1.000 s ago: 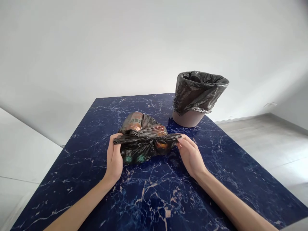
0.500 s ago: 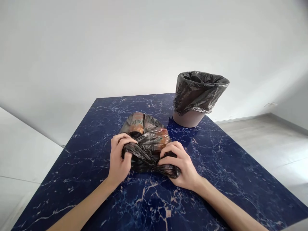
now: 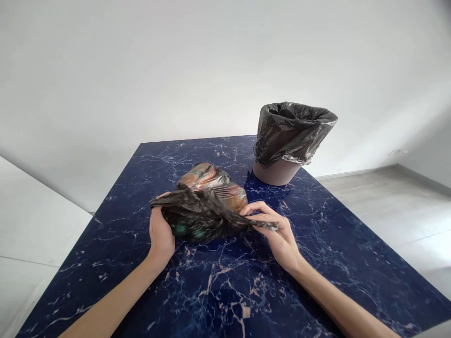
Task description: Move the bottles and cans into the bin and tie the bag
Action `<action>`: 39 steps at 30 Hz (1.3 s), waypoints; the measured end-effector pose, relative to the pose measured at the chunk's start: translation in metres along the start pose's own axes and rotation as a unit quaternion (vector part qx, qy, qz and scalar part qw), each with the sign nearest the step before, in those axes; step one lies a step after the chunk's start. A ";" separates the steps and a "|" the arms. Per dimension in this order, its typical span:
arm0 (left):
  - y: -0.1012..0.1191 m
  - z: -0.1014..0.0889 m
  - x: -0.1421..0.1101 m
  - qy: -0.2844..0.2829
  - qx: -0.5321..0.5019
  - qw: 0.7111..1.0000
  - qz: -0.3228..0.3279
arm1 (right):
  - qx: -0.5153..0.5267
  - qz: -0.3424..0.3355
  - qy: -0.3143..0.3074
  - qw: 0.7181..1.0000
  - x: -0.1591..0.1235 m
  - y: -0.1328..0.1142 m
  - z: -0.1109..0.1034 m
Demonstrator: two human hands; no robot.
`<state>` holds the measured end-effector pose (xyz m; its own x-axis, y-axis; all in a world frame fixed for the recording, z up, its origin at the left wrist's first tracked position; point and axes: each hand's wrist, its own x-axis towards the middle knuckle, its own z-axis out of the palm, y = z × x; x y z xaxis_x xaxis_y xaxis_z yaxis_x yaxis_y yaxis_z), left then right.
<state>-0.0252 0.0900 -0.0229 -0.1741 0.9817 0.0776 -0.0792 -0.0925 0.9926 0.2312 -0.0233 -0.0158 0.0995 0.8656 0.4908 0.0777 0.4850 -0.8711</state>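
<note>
A thin black garbage bag (image 3: pixel 200 220) lies on the table in front of me, filled with packages that show orange, brown and printed surfaces through the stretched plastic. Its loose top is drawn out sideways into two ends. My left hand (image 3: pixel 162 232) grips the left end, and most of its fingers are hidden behind the plastic. On the right, my right hand (image 3: pixel 275 232) has the other, narrow end between its fingers, with the tip sticking out past them over the hand. Greenish patches show through the near side of the bag.
A grey-brown trash can (image 3: pixel 276 173), lined with another black bag folded over its rim, stands at the back right of the dark blue marble-patterned table (image 3: pixel 211 300). Behind is a white wall (image 3: pixel 169 70). Pale floor (image 3: pixel 380 197) lies to the right.
My hands have moved apart, the left one leftward and the right one slightly right. The bunched top of the bag is now stretched out between them. The trash can stays in place.
</note>
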 end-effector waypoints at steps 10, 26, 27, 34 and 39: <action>0.004 0.003 0.005 -0.003 -0.002 1.000 -0.023 | -0.142 -0.125 -0.153 0.970 0.002 -0.025 0.001; 0.014 0.004 -0.013 -0.133 0.167 0.963 0.164 | -0.235 -0.197 -0.190 0.933 -0.010 -0.022 0.020; 0.015 0.003 -0.015 -0.128 0.177 0.959 0.182 | -0.232 -0.197 -0.188 0.934 -0.011 -0.022 0.020; 0.031 -0.019 -0.049 -0.044 0.285 0.823 0.490 | -0.173 -0.214 -0.175 0.945 -0.016 -0.017 0.023; 0.039 -0.024 -0.076 -0.317 0.365 0.686 0.545 | -0.201 -0.206 -0.191 0.938 -0.020 -0.016 0.023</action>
<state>-0.0383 0.0080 0.0080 0.7394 0.2936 0.6059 0.3118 -0.9469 0.0783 0.2051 -0.0451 -0.0122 -0.3774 0.6333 0.6756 0.4071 0.7688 -0.4932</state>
